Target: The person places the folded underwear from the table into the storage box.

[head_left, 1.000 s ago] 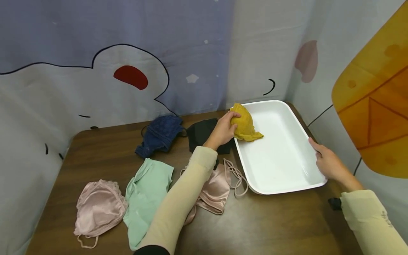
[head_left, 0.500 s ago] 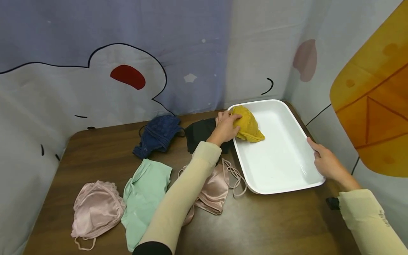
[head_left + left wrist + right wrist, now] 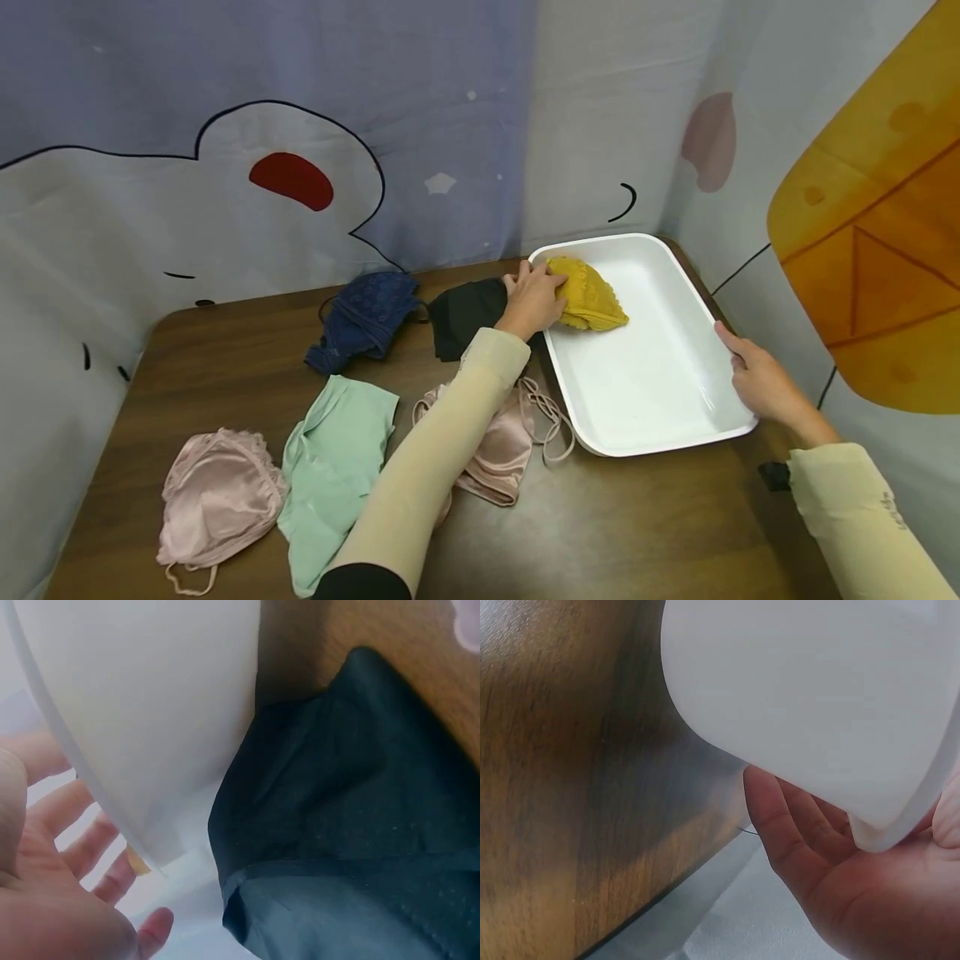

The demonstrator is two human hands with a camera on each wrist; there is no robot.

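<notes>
A yellow bra point(image 3: 591, 293) lies folded in the back left corner of the white plastic tray point(image 3: 645, 392). My left hand point(image 3: 534, 298) reaches over the left rim, fingertips on the bra's near side. Seen from the left wrist, the fingers are spread and fairly straight, their tips partly hidden by the tray wall. With my right hand point(image 3: 765, 379) I grip the tray's right rim, thumb on top; the right wrist view shows fingers point(image 3: 769, 810) under the edge. Beside the left hand is a black folded garment point(image 3: 467, 318), also large in the left wrist view.
A navy bra point(image 3: 367, 317) lies left of the black garment. Nearer are a mint-green garment point(image 3: 337, 475), a pink lace-edged bra point(image 3: 221, 500) and a pink satin garment point(image 3: 498, 458) with thin straps, partly under my left forearm. A patterned curtain point(image 3: 435, 125) backs the wooden table point(image 3: 615, 525).
The yellow bra has gone lower and a little rightward into the tray, and its cup has flattened. My left hand followed it over the rim. My right hand keeps its hold.
</notes>
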